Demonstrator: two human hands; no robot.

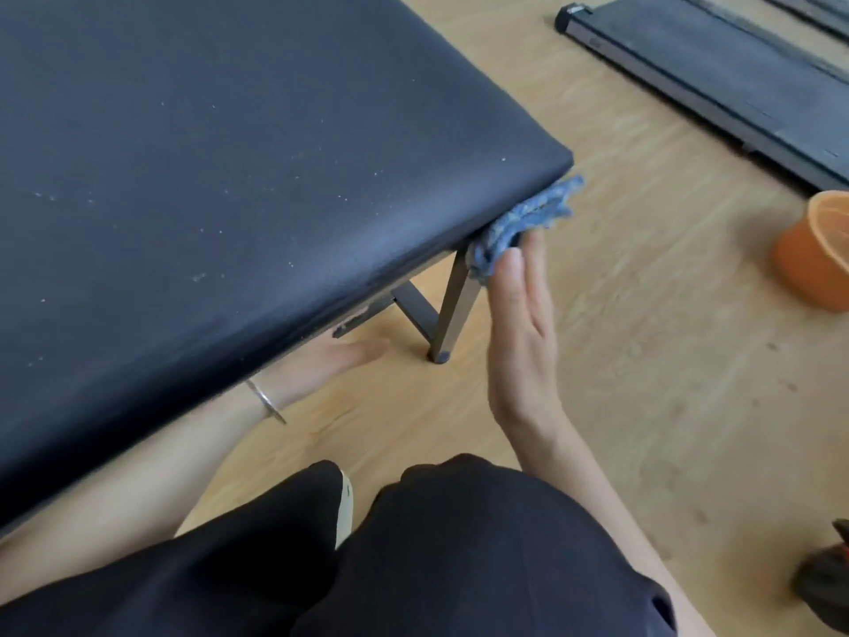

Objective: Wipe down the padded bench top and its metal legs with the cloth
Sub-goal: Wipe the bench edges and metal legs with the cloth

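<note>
The black padded bench top (pixel 206 177) fills the upper left, speckled with pale dust. A brown metal leg (pixel 455 310) slants down from its near right corner to the wooden floor. My right hand (pixel 521 333) presses a crumpled blue cloth (pixel 519 227) with straight fingers against the top of that leg, under the bench's corner edge. My left hand (pixel 340 356) reaches under the bench's near edge with flat fingers; a thin bracelet circles its wrist, and the bench hides part of the hand.
An orange bucket (pixel 813 255) stands on the floor at the right edge. A flat dark treadmill (pixel 716 80) lies at the top right. A dark red-and-black object (pixel 827 586) sits at the lower right. My knees in black trousers (pixel 413 554) fill the bottom.
</note>
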